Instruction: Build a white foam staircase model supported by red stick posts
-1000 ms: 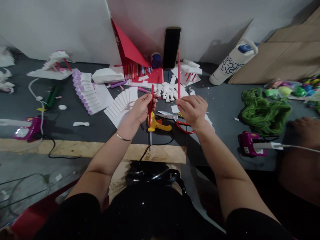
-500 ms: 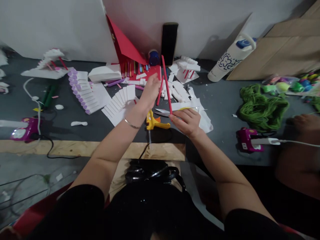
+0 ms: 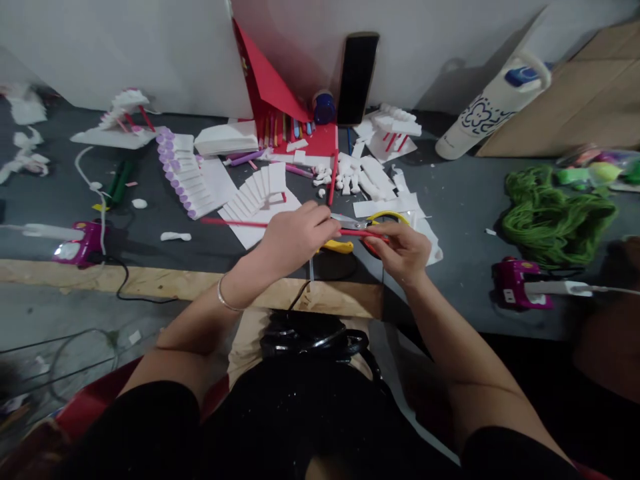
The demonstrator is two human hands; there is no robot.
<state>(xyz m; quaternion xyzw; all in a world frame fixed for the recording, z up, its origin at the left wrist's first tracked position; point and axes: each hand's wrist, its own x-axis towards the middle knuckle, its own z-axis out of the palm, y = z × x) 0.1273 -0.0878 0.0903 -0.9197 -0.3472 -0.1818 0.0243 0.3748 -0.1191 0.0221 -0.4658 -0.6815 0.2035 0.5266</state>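
A long thin red stick (image 3: 235,223) lies level across both hands, its left part reaching out past my left hand. My left hand (image 3: 300,237) is closed round its middle. With the fingertips of my right hand (image 3: 406,252), I pinch its right end. Just beyond the hands, scissors (image 3: 387,217) with yellow handles rest on the table. A yellow glue gun (image 3: 337,247) lies mostly hidden beneath my left hand. A second, shorter red stick (image 3: 333,179) is on the table beyond my left hand, among small white pieces (image 3: 347,175).
Fanned white strips (image 3: 260,190) and a row of purple-tipped strips (image 3: 180,173) lie to the left. White models on red posts (image 3: 397,127) stand behind. A phone (image 3: 358,79) and bottle (image 3: 490,110) stand at the back. Green yarn (image 3: 555,213) is at right.
The long red stick has swung from pointing away to lying sideways. My left hand has come nearer and closed on it. The view has shifted slightly.
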